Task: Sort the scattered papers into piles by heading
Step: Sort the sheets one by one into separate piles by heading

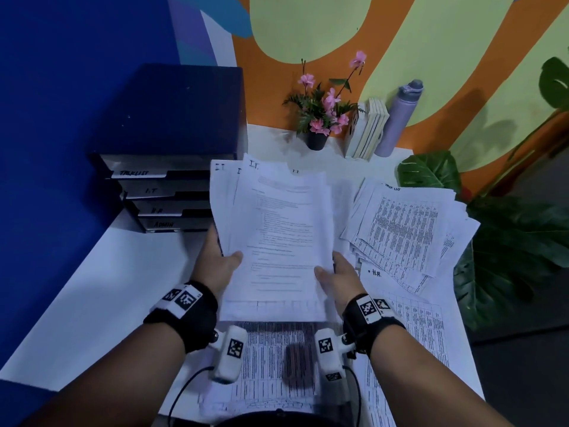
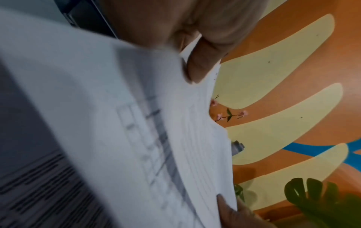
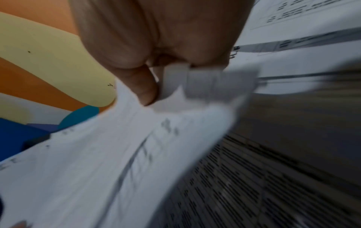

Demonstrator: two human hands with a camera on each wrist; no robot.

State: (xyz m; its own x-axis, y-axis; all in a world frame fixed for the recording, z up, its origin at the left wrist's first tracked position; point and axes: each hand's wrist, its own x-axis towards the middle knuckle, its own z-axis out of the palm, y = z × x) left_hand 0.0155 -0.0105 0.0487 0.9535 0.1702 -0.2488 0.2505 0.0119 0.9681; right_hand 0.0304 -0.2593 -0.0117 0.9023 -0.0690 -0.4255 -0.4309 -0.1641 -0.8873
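Above the counter (image 1: 117,272), left hand (image 1: 218,263) and right hand (image 1: 338,278) grip one I.T. sheaf (image 1: 277,229); two paper piles lie at three o'clock (image 1: 406,229) and six (image 1: 277,359).

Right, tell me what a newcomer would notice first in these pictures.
First, the sheaf of papers marked I.T., held up at the middle of the desk with the left hand and right hand gripping its lower corners. Next, the fanned pile of printed tables to its right, and the dark drawer unit at the left with labelled trays. Behind, pink flowers in a pot stand against the orange and yellow wall.
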